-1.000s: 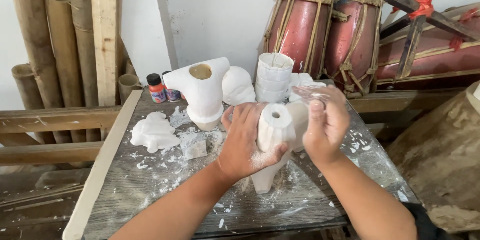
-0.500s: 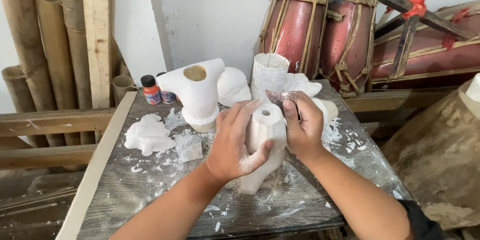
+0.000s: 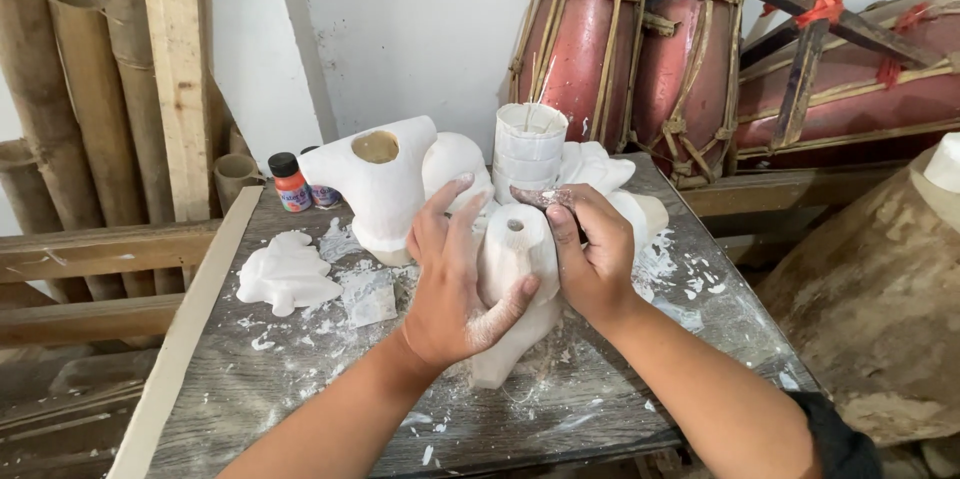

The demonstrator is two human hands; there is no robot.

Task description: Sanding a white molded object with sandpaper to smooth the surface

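My one head camera looks steeply down and forward, close over the table (image 3: 300, 389), facing the white wall (image 3: 420, 29).

Small orange bottle (image 3: 291, 184), black cap, pale label, table's far-left corner.

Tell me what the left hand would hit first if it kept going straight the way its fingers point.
The left hand points away and slightly right. Past the white plaster piece it grips, it would probably meet the rounded white cast first, though depth is unclear.
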